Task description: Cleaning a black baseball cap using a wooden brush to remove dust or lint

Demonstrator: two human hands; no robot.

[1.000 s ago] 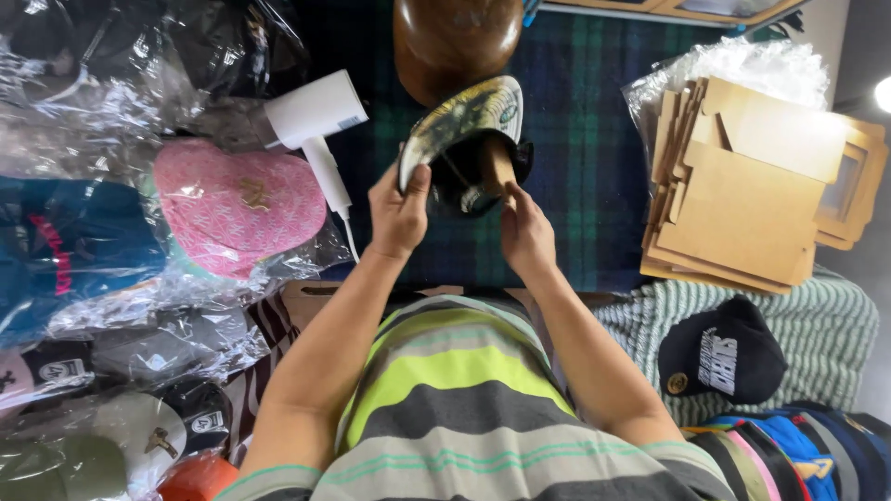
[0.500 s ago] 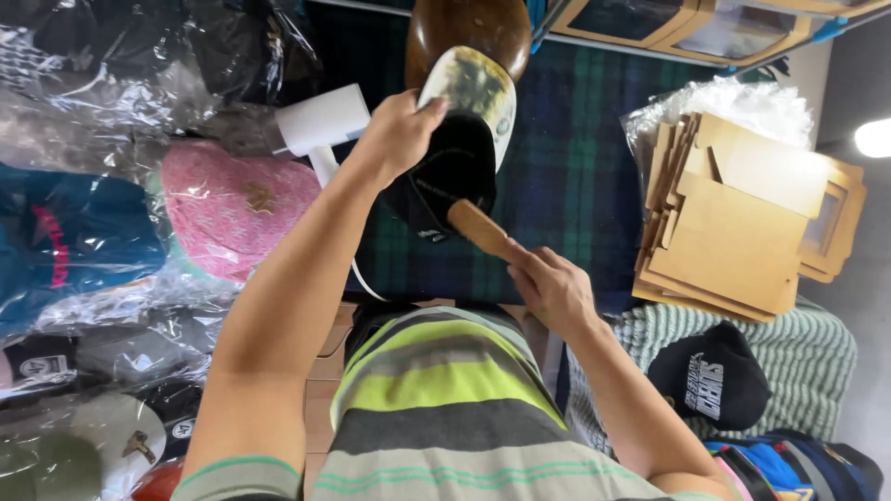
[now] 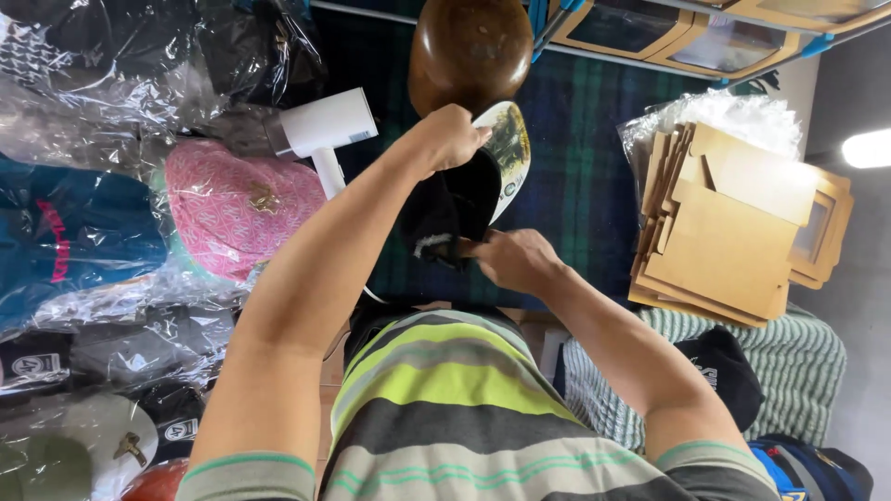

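Two hands: both yours, both on the black cap (image 3: 455,209).
Left hand (image 3: 450,137): grip pinches its brim, raised.
Right hand (image 3: 515,260): nearer you, grip closed on wooden brush (image 3: 467,247) beneath crown.

Scene evenly, brightly lit; soft daylight-type light, shadows weak. Blown-out lamp (image 3: 871,148) seen at right edge. Strong glare noted on clear plastic bags (image 3: 102,102) at left, highlight on glossy brown wooden dome (image 3: 469,46) at top. Wide-angle bend seen twd edges. Slight motion blur at left hand (image 3: 449,137) & cap (image 3: 483,186); centre otherwise sharp.
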